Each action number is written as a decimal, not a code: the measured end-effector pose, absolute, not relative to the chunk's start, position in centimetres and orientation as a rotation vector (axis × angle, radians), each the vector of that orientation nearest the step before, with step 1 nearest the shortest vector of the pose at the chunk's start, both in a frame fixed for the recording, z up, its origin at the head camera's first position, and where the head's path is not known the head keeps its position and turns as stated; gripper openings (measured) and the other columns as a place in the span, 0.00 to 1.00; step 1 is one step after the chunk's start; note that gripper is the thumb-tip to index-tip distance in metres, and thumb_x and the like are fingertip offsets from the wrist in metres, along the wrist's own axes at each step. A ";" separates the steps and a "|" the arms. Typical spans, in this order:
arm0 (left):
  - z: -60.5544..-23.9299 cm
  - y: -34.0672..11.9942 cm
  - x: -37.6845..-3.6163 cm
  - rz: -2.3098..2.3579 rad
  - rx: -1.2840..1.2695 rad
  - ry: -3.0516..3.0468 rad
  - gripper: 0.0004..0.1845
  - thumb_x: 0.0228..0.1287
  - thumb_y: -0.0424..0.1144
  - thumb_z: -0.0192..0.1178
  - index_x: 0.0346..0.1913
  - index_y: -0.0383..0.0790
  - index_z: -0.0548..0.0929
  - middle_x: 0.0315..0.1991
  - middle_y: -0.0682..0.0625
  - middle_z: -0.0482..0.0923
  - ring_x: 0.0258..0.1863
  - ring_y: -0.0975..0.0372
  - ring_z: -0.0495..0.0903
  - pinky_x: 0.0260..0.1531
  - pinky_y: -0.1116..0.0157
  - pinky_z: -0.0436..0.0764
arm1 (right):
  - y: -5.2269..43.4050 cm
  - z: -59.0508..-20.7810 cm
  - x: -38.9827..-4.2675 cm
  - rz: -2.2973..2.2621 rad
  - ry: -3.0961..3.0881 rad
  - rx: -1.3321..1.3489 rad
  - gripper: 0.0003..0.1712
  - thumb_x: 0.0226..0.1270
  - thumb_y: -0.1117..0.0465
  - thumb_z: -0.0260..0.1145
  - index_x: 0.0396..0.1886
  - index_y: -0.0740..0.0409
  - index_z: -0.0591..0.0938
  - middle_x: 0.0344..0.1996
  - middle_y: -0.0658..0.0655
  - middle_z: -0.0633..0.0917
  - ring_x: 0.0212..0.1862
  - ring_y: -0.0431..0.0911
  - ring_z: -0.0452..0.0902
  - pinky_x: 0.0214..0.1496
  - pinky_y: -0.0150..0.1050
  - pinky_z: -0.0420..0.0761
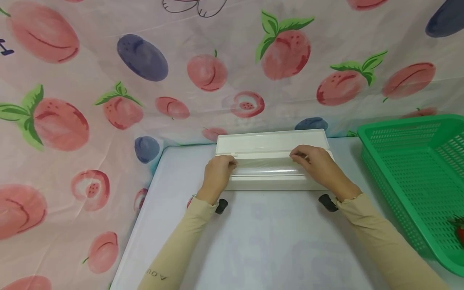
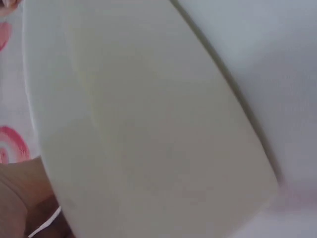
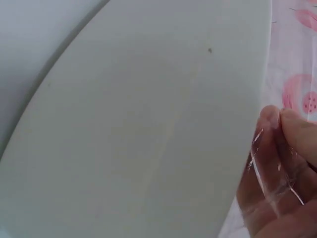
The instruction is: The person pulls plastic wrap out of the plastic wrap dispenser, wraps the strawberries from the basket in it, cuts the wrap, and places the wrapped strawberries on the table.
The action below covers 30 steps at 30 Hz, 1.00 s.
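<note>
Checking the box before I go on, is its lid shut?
No, the lid of the white box stands open behind both hands.

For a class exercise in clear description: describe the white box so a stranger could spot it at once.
On the pale table, against the fruit-print cloth, lies the long white box with its lid open. Both hands rest on it, and unlike the green basket beside it, it holds clear film.

A home-style tabletop setup. A fruit-print cloth (image 1: 145,80) hangs at twelve o'clock behind the white table (image 1: 253,241); a green plastic basket (image 1: 417,169) sits at three o'clock.
</note>
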<state>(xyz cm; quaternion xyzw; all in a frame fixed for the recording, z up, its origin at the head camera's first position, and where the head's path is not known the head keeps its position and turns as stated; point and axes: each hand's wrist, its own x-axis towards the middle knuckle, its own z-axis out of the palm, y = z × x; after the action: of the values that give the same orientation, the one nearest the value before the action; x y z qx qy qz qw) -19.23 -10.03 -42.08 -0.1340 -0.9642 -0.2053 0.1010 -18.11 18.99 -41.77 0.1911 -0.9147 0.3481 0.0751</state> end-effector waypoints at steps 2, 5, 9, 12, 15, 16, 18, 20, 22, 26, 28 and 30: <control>-41.9 -10.5 -19.3 -0.675 -0.411 -2.837 0.04 0.60 0.35 0.70 0.36 0.40 0.90 0.36 0.48 0.89 0.37 0.57 0.87 0.38 0.60 0.85 | 19.2 -41.7 -18.1 1.061 -2.753 0.583 0.06 0.70 0.66 0.65 0.42 0.63 0.85 0.36 0.57 0.87 0.40 0.50 0.82 0.45 0.48 0.82; -41.8 -11.1 -19.3 -0.762 -0.435 -2.830 0.04 0.60 0.35 0.69 0.36 0.38 0.90 0.35 0.48 0.89 0.35 0.59 0.87 0.38 0.63 0.85 | 19.4 -41.6 -17.9 1.075 -2.771 0.608 0.06 0.68 0.69 0.66 0.43 0.64 0.85 0.38 0.58 0.87 0.41 0.51 0.82 0.47 0.49 0.82; -41.6 -11.7 -19.3 -0.817 -0.441 -2.815 0.05 0.59 0.35 0.70 0.36 0.38 0.91 0.34 0.48 0.89 0.34 0.60 0.87 0.38 0.64 0.85 | 19.9 -41.6 -17.8 1.077 -2.805 0.658 0.08 0.66 0.71 0.67 0.44 0.65 0.84 0.39 0.60 0.87 0.43 0.52 0.83 0.49 0.50 0.83; -41.4 -12.0 -19.3 -0.831 -0.430 -2.797 0.05 0.59 0.36 0.70 0.36 0.38 0.91 0.34 0.48 0.89 0.34 0.60 0.87 0.38 0.64 0.85 | 20.4 -41.8 -17.6 1.062 -2.816 0.700 0.08 0.63 0.73 0.68 0.43 0.66 0.84 0.38 0.59 0.87 0.42 0.51 0.83 0.48 0.50 0.83; -41.1 -12.3 -19.4 -0.846 -0.416 -2.787 0.05 0.59 0.36 0.70 0.36 0.38 0.91 0.33 0.47 0.89 0.33 0.60 0.86 0.36 0.64 0.85 | 20.9 -42.1 -17.5 1.012 -2.814 0.746 0.09 0.61 0.74 0.68 0.41 0.66 0.85 0.36 0.58 0.86 0.39 0.50 0.82 0.45 0.48 0.83; -41.1 -12.4 -19.4 -0.851 -0.412 -2.788 0.05 0.59 0.36 0.70 0.35 0.38 0.91 0.33 0.48 0.89 0.32 0.61 0.86 0.36 0.64 0.84 | 21.1 -42.1 -17.5 0.988 -2.812 0.756 0.08 0.61 0.74 0.68 0.41 0.66 0.85 0.36 0.58 0.86 0.39 0.50 0.82 0.44 0.48 0.83; -41.1 -12.6 -19.4 -0.866 -0.408 -2.792 0.05 0.59 0.36 0.70 0.35 0.38 0.91 0.32 0.48 0.89 0.30 0.62 0.85 0.34 0.64 0.84 | 21.4 -42.3 -17.4 0.936 -2.815 0.758 0.08 0.61 0.74 0.68 0.40 0.65 0.85 0.35 0.58 0.86 0.38 0.50 0.82 0.43 0.47 0.83; -41.1 -12.7 -19.4 -0.880 -0.410 -2.793 0.04 0.58 0.36 0.70 0.34 0.38 0.91 0.31 0.48 0.89 0.29 0.62 0.84 0.33 0.65 0.83 | 21.6 -42.3 -17.4 0.902 -2.828 0.733 0.08 0.62 0.74 0.68 0.41 0.65 0.86 0.35 0.57 0.86 0.38 0.49 0.81 0.43 0.47 0.82; -41.1 -12.7 -19.3 -0.888 -0.416 -2.788 0.04 0.58 0.36 0.71 0.34 0.39 0.91 0.31 0.49 0.89 0.29 0.63 0.84 0.33 0.65 0.83 | 21.7 -42.4 -17.3 0.869 -2.835 0.706 0.08 0.63 0.73 0.67 0.41 0.65 0.86 0.36 0.58 0.86 0.38 0.49 0.80 0.43 0.48 0.82; -41.0 -12.8 -19.2 -0.914 -0.416 -2.765 0.04 0.57 0.35 0.72 0.34 0.38 0.91 0.31 0.48 0.89 0.30 0.62 0.85 0.35 0.64 0.84 | 22.0 -42.5 -17.2 0.798 -2.836 0.663 0.08 0.65 0.71 0.66 0.42 0.65 0.87 0.38 0.61 0.87 0.40 0.51 0.80 0.45 0.51 0.81; -41.0 -12.9 -19.1 -0.930 -0.406 -2.764 0.04 0.57 0.35 0.72 0.34 0.38 0.91 0.30 0.48 0.89 0.30 0.62 0.84 0.34 0.64 0.84 | 22.1 -42.5 -17.0 0.747 -2.828 0.651 0.08 0.65 0.70 0.66 0.42 0.66 0.87 0.38 0.62 0.86 0.41 0.53 0.81 0.46 0.53 0.81; -41.1 -13.0 -19.1 -0.942 -0.399 -2.767 0.04 0.57 0.35 0.72 0.34 0.38 0.91 0.30 0.48 0.88 0.30 0.62 0.84 0.34 0.64 0.83 | 22.3 -42.5 -16.8 0.684 -2.809 0.648 0.07 0.65 0.70 0.67 0.41 0.67 0.87 0.38 0.63 0.86 0.41 0.55 0.81 0.46 0.53 0.81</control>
<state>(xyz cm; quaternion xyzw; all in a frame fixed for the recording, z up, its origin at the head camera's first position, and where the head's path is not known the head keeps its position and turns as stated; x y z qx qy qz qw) -19.12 -12.97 -41.08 -0.1345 -0.9337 -0.3179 0.0956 -16.83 22.29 -42.48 0.2178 -0.9443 0.2299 0.0893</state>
